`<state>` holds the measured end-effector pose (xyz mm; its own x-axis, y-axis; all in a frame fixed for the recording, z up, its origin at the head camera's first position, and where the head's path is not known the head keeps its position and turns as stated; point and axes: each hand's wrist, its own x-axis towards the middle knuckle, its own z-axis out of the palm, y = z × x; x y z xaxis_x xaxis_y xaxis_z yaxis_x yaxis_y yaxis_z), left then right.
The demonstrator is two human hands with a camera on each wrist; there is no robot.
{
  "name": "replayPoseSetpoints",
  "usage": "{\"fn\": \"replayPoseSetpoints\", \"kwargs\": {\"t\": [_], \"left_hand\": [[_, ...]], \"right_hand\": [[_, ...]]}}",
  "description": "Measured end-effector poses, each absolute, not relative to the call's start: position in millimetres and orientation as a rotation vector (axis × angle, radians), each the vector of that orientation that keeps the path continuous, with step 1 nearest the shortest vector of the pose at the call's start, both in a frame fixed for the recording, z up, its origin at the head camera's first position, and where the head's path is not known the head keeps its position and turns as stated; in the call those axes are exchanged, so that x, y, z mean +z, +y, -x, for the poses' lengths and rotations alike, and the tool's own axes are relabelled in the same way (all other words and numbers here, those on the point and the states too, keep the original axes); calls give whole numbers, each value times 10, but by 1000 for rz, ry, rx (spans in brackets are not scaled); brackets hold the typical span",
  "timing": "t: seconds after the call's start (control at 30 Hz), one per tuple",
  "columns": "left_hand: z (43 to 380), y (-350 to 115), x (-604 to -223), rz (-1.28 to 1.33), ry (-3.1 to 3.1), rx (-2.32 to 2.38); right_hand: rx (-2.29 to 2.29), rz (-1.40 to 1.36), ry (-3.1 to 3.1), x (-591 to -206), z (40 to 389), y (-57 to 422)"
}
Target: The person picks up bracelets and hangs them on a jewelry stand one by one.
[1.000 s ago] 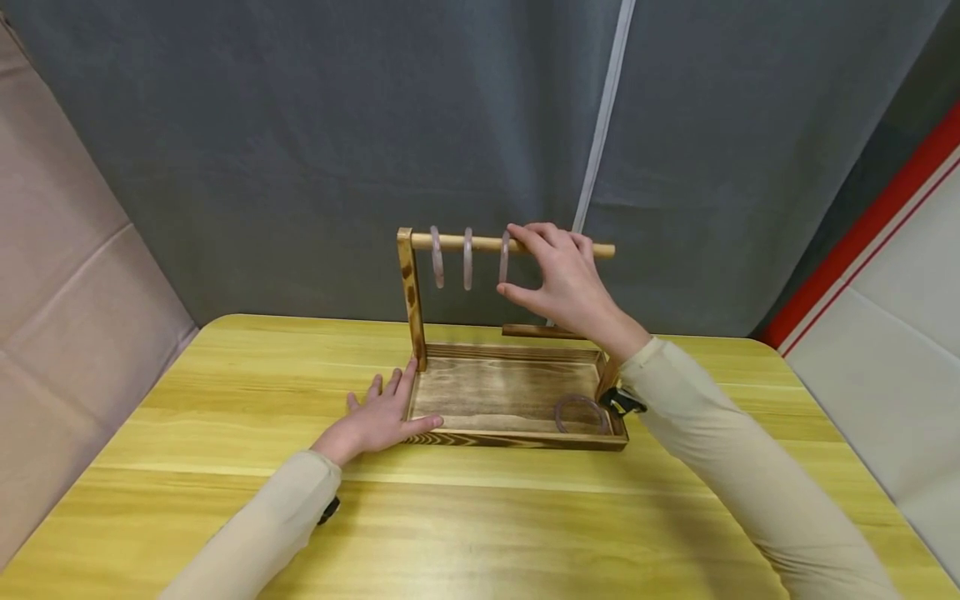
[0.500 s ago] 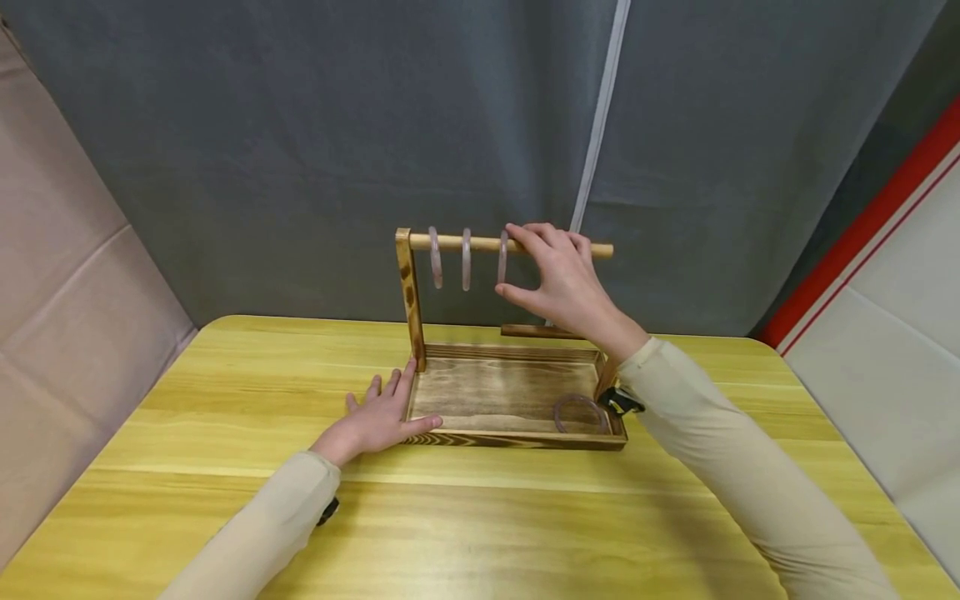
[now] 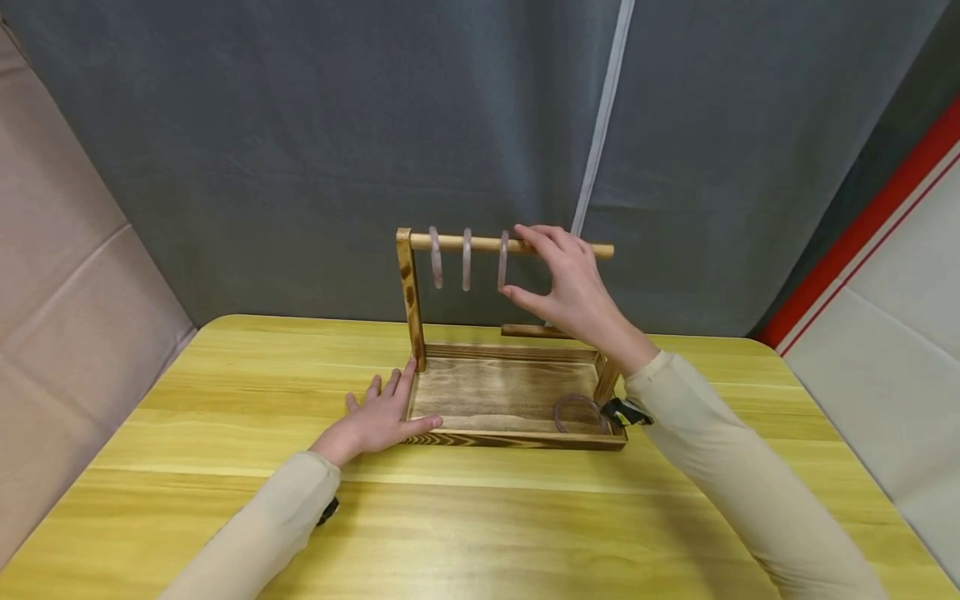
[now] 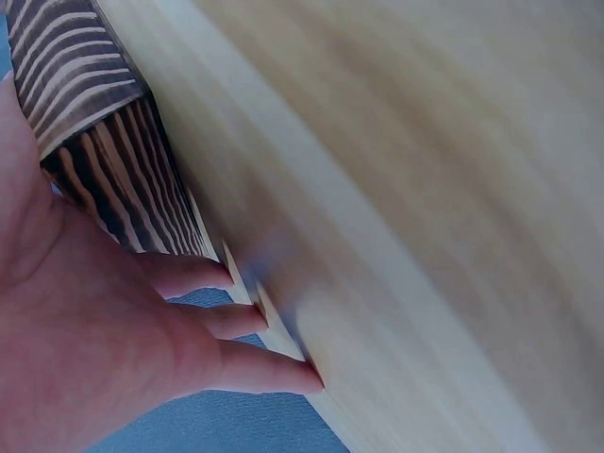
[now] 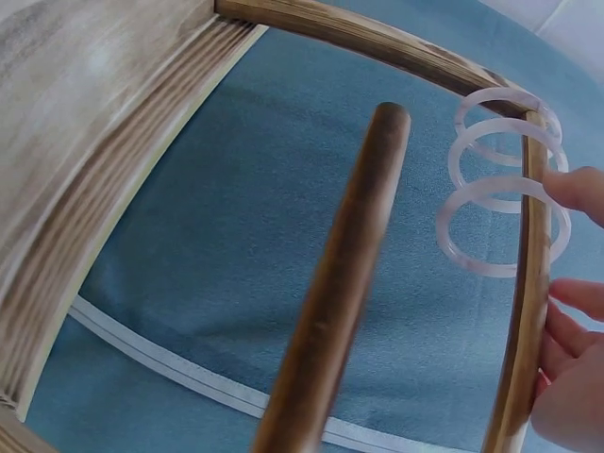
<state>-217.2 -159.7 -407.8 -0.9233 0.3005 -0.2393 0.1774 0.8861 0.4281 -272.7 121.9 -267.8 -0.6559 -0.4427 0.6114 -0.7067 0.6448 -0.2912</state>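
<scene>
Three pale pinkish bangles hang from the upper wooden rod (image 3: pixel 485 243) of a stand. My right hand (image 3: pixel 573 287) is at that rod, just right of the rightmost bangle (image 3: pixel 503 262), its thumb tip close to the bangle's lower end. In the right wrist view the fingers (image 5: pixel 557 326) lie by the rod, apart from the bangles. Another bangle (image 3: pixel 576 398) leans in the right front corner of the stand's tray (image 3: pixel 480 387). My left hand (image 3: pixel 378 421) rests with spread, straight fingers at the tray's left front corner, thumb over the front edge.
A shorter lower peg (image 3: pixel 532 332) sticks out behind the tray from the right post (image 3: pixel 606 382). The left post (image 3: pixel 412 300) carries the upper rod. The stand is on a yellow wooden table (image 3: pixel 480 517), with a grey curtain (image 3: pixel 337 150) behind.
My right hand has drawn slightly right, its index fingertip now away from the rightmost bangle. The bangles and left hand have stayed in place.
</scene>
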Motion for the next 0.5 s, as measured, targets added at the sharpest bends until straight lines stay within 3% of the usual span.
{"fn": "replayPoseSetpoints", "kwargs": {"t": [0.5], "left_hand": [[2176, -1588, -4078, -361, 2757, 576]], "right_hand": [[885, -952, -2214, -2831, 2553, 1375]]}}
